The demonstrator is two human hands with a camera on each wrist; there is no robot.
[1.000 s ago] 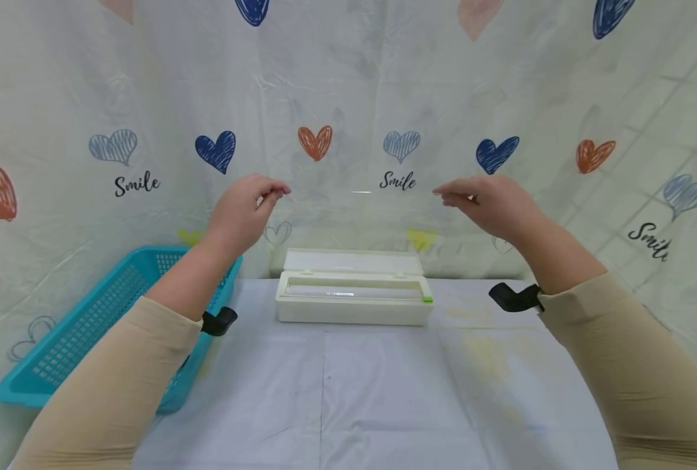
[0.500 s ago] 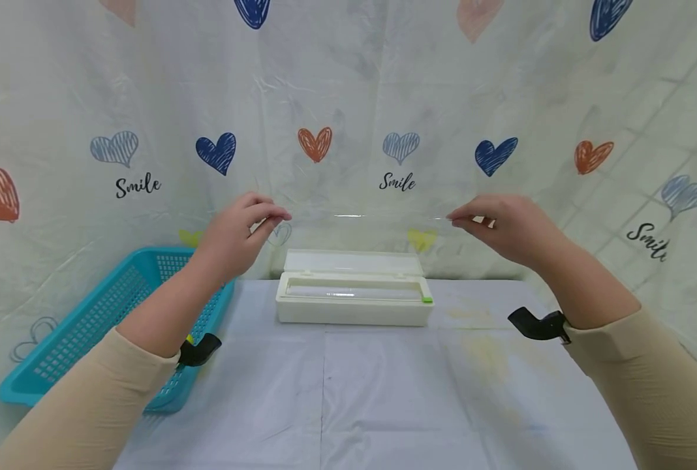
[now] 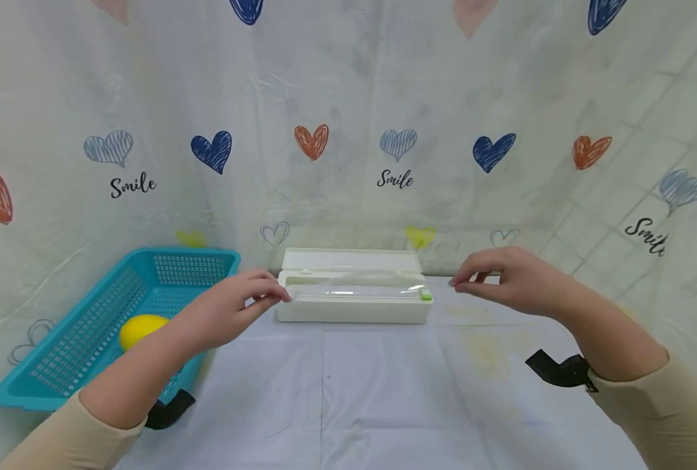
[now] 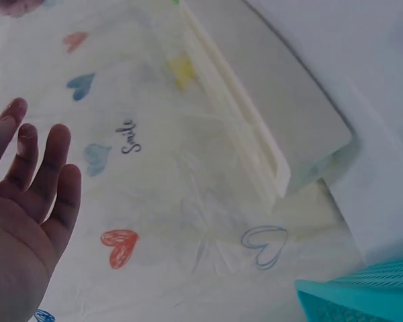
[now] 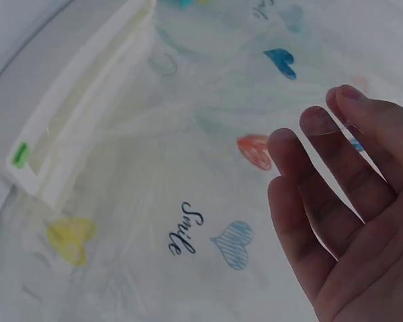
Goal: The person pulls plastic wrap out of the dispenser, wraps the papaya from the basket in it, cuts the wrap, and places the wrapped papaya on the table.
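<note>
Clear film [image 3: 378, 282] seems pinched by left hand [image 3: 237, 307] and right hand [image 3: 510, 282]; only head view shows sleeves [image 3: 671, 414].

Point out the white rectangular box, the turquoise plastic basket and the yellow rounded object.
White rectangular box [image 3: 351, 312]: head view, front wall.
Turquoise plastic basket [image 3: 89, 336]: head view, perforated side wall.
Yellow rounded object [image 3: 139, 329]: head view, middle of visible surface.

At the centre of the clock, a white box [image 3: 351, 311] sits on the bench [image 3: 384, 391], its lid [image 3: 351, 261] raised toward 12. At 9 o'clock the left hand [image 3: 237, 305] pinches a clear film [image 3: 384, 279], faint above the box; at 3 the right hand [image 3: 510, 281] pinches it too. Beyond 9, a turquoise basket [image 3: 61, 376] holds a yellow object [image 3: 139, 329].
</note>
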